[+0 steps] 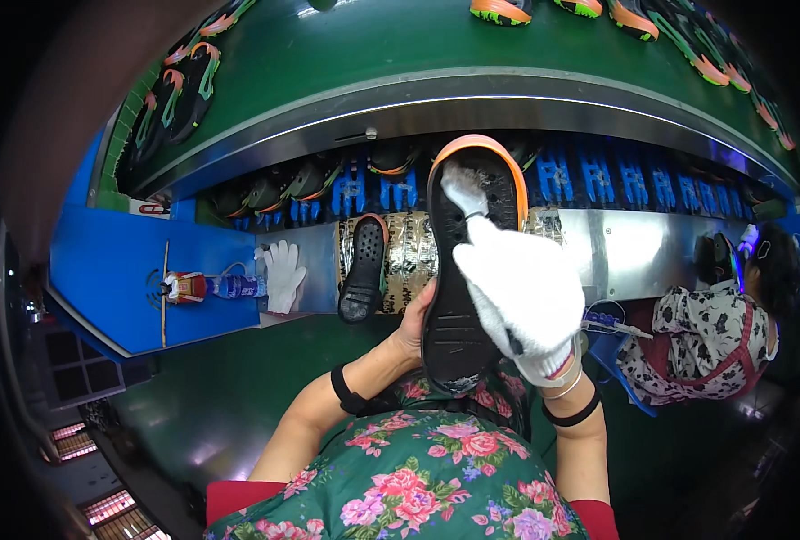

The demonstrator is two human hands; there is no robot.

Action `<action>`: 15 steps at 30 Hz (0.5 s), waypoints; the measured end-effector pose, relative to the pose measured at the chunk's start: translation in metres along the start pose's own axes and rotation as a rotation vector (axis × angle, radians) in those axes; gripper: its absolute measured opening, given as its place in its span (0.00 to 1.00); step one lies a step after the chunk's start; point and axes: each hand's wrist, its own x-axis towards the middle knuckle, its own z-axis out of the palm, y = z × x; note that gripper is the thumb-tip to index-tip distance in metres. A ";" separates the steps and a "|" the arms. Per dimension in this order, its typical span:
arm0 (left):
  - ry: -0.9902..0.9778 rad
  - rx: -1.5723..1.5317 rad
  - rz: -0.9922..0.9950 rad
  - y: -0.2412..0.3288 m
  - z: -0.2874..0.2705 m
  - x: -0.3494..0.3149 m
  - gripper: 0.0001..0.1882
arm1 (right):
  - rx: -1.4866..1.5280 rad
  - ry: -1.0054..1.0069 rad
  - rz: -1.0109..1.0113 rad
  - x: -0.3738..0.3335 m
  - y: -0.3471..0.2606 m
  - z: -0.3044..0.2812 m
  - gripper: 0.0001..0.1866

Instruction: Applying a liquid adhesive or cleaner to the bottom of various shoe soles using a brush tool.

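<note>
A black shoe sole with an orange rim around its toe stands before me, toe end away from me. My left hand, bare, grips its left edge near the middle. My right hand wears a white knitted glove and is closed around a brush. The pale bristles touch the holed inner surface near the toe; most of the handle is hidden in the glove. Left of this sole, a second black sole with holes and an orange toe edge lies on the bench.
Ahead, a green conveyor belt carries several orange-tipped shoes, with blue racks below its metal edge. On the left, a white glove lies beside a blue bottle and a thin stick. A co-worker sits at right.
</note>
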 end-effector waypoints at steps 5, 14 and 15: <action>0.069 -0.073 -0.005 0.001 -0.009 0.003 0.42 | 0.288 0.077 0.173 -0.002 -0.006 0.005 0.15; -0.023 -0.046 0.033 0.003 -0.014 0.004 0.46 | 0.282 0.070 0.136 -0.011 -0.007 0.016 0.15; 0.001 -0.114 0.041 0.004 -0.014 0.004 0.46 | 0.342 0.084 0.168 -0.013 -0.006 0.018 0.15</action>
